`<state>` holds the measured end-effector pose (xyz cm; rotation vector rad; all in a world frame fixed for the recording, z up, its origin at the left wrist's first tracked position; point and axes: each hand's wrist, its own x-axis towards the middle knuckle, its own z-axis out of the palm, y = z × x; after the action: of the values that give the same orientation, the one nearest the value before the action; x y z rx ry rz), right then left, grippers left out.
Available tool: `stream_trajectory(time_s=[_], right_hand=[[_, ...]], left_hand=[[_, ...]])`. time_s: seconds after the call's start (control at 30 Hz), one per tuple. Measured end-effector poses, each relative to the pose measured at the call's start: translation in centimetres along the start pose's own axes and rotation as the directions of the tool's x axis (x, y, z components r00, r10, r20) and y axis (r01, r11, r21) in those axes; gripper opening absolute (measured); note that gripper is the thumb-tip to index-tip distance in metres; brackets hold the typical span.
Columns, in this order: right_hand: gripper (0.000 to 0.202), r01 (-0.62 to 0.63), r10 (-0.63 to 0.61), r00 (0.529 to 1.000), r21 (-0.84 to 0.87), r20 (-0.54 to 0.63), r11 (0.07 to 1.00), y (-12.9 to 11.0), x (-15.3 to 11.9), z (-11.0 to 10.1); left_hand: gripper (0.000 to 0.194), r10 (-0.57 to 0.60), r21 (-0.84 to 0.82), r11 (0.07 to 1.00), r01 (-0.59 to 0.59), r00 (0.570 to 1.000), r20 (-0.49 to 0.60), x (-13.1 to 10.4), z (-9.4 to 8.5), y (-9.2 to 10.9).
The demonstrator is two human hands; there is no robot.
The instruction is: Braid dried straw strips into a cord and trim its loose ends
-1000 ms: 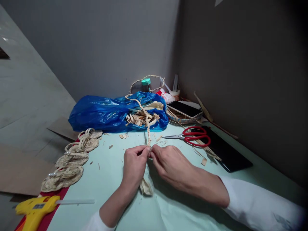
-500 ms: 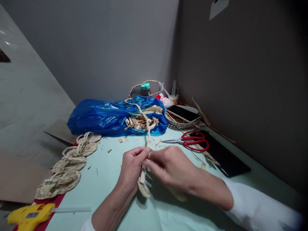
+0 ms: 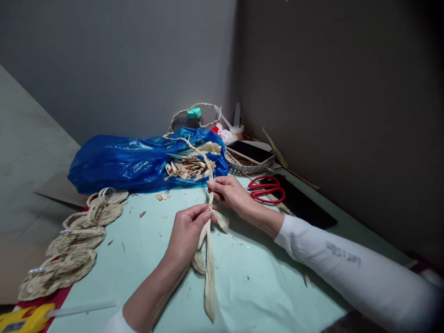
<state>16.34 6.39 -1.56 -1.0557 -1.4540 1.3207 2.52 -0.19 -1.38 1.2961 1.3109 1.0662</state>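
Note:
A pale braid of dried husk strips (image 3: 201, 155) runs from a loop behind the blue bag down to my hands. My left hand (image 3: 190, 229) pinches its lower end, where loose husk strips (image 3: 210, 273) splay out and hang toward me. Farther up, my right hand (image 3: 231, 192) is closed on the same braid between thumb and fingers. Just right of that hand lie red-handled scissors (image 3: 268, 190), their blades mostly hidden behind it.
A blue plastic bag (image 3: 114, 162) spills husk pieces (image 3: 187, 167) at the back. Several woven sandal-like pieces (image 3: 76, 240) line the left edge, near a yellow glue gun (image 3: 29, 317). A phone (image 3: 251, 151) rests on a round basket (image 3: 239, 167); a black slab (image 3: 305, 206) lies at right.
My right hand has moved up the braid, away from my left hand. The loose strips now hang in fuller view. The whole view has shifted slightly.

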Motion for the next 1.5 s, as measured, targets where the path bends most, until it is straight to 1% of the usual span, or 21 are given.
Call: stream_trajectory(time_s=[0.1, 0.2, 0.23, 0.3, 0.4, 0.43, 0.47, 0.5, 0.53, 0.6, 0.63, 0.7, 0.8, 1.0, 1.13, 1.2, 1.3, 1.37, 1.43, 1.47, 1.5], right_hand=[[0.030, -0.074, 0.071, 0.995, 0.031, 0.073, 0.997, 0.9, 0.5, -0.2], [0.025, -0.048, 0.045, 0.990, 0.019, 0.131, 0.999, 0.8, -0.1, -0.3], [0.024, -0.010, 0.015, 0.991, -0.040, 0.130, 0.999, 0.5, -0.5, -0.3], [0.024, 0.092, -0.066, 0.991, -0.237, 0.117, 0.967, -0.3, -1.4, -0.3], [0.025, 0.254, -0.233, 0.966, -0.537, 0.108, 0.804, -2.0, -1.9, -1.4], [0.024, 0.281, -0.290, 0.953, -0.623, 0.091, 0.730, -2.7, -1.8, -2.2], [0.023, 0.271, -0.339, 0.940, -0.712, 0.050, 0.647, -3.4, -1.5, -3.4], [0.022, 0.216, -0.377, 0.926, -0.801, -0.014, 0.558, -4.1, -1.2, -4.8], [0.022, 0.098, -0.405, 0.907, -0.882, -0.111, 0.462, -4.7, -0.9, -6.5], [0.022, -0.220, -0.360, 0.880, -0.937, -0.311, 0.273, -5.5, -0.4, -9.9], [0.024, -0.296, -0.336, 0.867, -0.922, -0.368, 0.248, -5.5, -0.3, -11.5], [0.024, -0.378, -0.284, 0.858, -0.901, -0.428, 0.215, -5.0, -0.2, -13.8], [0.029, -0.419, -0.232, 0.862, -0.891, -0.451, 0.176, -3.6, 0.1, -15.2], [0.034, -0.440, -0.217, 0.857, -0.883, -0.467, 0.161, -2.1, 1.5, -15.1], [0.039, -0.431, -0.229, 0.854, -0.881, -0.468, 0.195, -1.7, 1.7, -15.0], [0.036, -0.432, -0.227, 0.847, -0.872, -0.480, 0.231, -1.7, 1.6, -15.0], [0.030, -0.423, -0.233, 0.833, -0.850, -0.501, 0.314, -2.9, 1.3, -15.1], [0.028, -0.374, -0.250, 0.836, -0.840, -0.489, 0.393, -4.4, 0.9, -14.9], [0.028, -0.260, -0.254, 0.872, -0.836, -0.418, 0.484, -6.2, 0.2, -14.2], [0.026, -0.183, -0.242, 0.902, -0.824, -0.358, 0.537, -6.9, -0.3, -13.5], [0.023, -0.081, -0.215, 0.939, -0.781, -0.268, 0.619, -7.4, -0.7, -12.7]], left_hand=[[0.019, -0.086, -0.072, 0.994, 0.086, 0.996, 0.006, 0.2, -0.1, -0.3], [0.020, -0.147, -0.159, 0.976, 0.147, 0.989, 0.013, 0.2, -0.4, -0.4], [0.020, -0.155, -0.185, 0.971, 0.154, 0.988, 0.008, 0.2, -0.6, -0.4], [0.020, -0.163, -0.217, 0.964, 0.156, 0.987, -0.015, 0.3, -0.9, -0.4], [0.024, -0.195, -0.285, 0.943, 0.170, 0.979, -0.059, 0.6, -1.4, -0.4], [0.026, -0.211, -0.293, 0.938, 0.186, 0.976, -0.056, 0.7, -1.5, -0.4], [0.027, -0.223, -0.297, 0.934, 0.198, 0.973, -0.053, 0.7, -1.5, -0.3], [0.028, -0.231, -0.297, 0.932, 0.207, 0.972, -0.050, 0.7, -1.6, -0.3], [0.029, -0.234, -0.295, 0.932, 0.211, 0.971, -0.047, 0.7, -1.6, -0.2], [0.030, -0.233, -0.294, 0.932, 0.211, 0.971, -0.044, 0.7, -1.5, -0.1], [0.030, -0.234, -0.295, 0.931, 0.213, 0.971, -0.037, 0.7, -1.5, 0.0], [0.031, -0.246, -0.296, 0.927, 0.232, 0.969, -0.010, 0.7, -1.4, 0.0], [0.032, -0.253, -0.297, 0.922, 0.250, 0.967, 0.028, 0.5, -1.3, -0.2], [0.034, -0.261, -0.314, 0.913, 0.262, 0.964, 0.044, 0.6, -1.3, -0.7], [0.031, -0.259, -0.298, 0.919, 0.258, 0.965, 0.038, 0.7, -1.4, -0.6], [0.031, -0.252, -0.294, 0.922, 0.250, 0.967, 0.033, 0.7, -1.4, -0.7], [0.034, -0.235, -0.300, 0.924, 0.236, 0.971, 0.042, 0.7, -1.6, -1.0], [0.036, -0.234, -0.308, 0.921, 0.236, 0.971, 0.044, 0.6, -1.7, -1.1], [0.036, -0.234, -0.322, 0.918, 0.231, 0.972, 0.030, 0.6, -1.8, -1.0], [0.035, -0.230, -0.332, 0.917, 0.223, 0.973, 0.019, 0.5, -1.8, -0.9], [0.034, -0.225, -0.341, 0.915, 0.214, 0.974, 0.008, 0.5, -1.8, -0.7]])
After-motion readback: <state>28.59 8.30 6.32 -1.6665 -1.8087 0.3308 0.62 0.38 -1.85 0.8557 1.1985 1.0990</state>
